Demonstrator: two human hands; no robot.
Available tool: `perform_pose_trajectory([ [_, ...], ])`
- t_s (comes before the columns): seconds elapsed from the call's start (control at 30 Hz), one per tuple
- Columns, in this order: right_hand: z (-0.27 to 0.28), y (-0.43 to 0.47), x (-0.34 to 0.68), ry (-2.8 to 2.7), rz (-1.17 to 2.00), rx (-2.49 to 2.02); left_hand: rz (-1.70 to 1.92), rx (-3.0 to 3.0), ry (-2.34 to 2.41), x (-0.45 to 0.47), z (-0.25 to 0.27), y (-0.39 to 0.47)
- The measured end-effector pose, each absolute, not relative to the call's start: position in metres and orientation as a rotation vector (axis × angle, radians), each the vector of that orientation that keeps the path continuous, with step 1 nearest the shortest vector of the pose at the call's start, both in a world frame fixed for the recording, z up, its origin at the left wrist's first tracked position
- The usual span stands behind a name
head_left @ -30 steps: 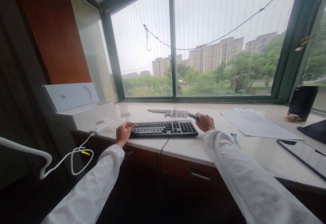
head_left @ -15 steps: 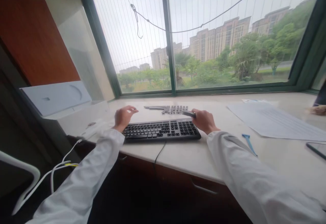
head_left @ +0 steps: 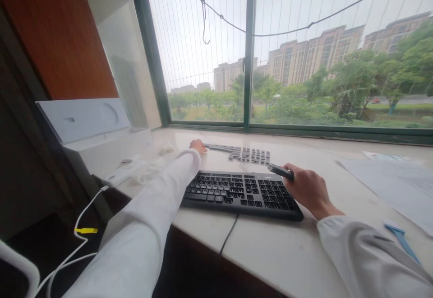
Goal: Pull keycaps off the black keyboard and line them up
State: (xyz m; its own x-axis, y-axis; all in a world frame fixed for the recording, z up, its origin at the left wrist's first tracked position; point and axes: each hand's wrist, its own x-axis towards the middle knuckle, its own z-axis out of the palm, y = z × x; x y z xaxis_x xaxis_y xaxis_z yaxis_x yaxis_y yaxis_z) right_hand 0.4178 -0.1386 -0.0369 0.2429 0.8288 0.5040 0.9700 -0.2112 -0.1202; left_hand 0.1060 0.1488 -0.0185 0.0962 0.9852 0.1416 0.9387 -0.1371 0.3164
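Note:
A black keyboard (head_left: 241,194) lies on the white tabletop, with many keycaps off on its right part and rows of caps still on its left. Behind it loose keycaps (head_left: 252,154) are laid out in rows. My left hand (head_left: 198,146) reaches past the keyboard to the left end of these rows, fingers bent together; whatever is in them is hidden. My right hand (head_left: 309,189) is closed around a short dark tool (head_left: 281,171), its greyish end pointing left over the keyboard's back right corner. The exact kind of tool is unclear.
Sheets of paper (head_left: 385,185) and a blue plastic tool (head_left: 402,241) lie at the right. An open white box (head_left: 104,144) stands at the left, near white cables (head_left: 79,214). The keyboard's cord (head_left: 230,235) runs over the table's front edge. A window is behind.
My left hand has moved forward from beside the keyboard to the left end of the loose keycaps. My right hand still holds the dark tool. The view has shifted left and closer.

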Motion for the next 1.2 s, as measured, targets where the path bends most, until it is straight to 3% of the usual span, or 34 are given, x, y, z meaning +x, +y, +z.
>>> perform_pose_trajectory([
  [0.8, -0.046, -0.133, 0.424, -1.619, -0.468, -2.111, 0.36, 2.669, 1.63, 0.079, -0.014, 0.151],
  [1.2, -0.045, -0.133, 0.424, -1.646, -0.482, -2.085, 0.253, 2.591, 1.603, 0.071, -0.009, 0.152],
])
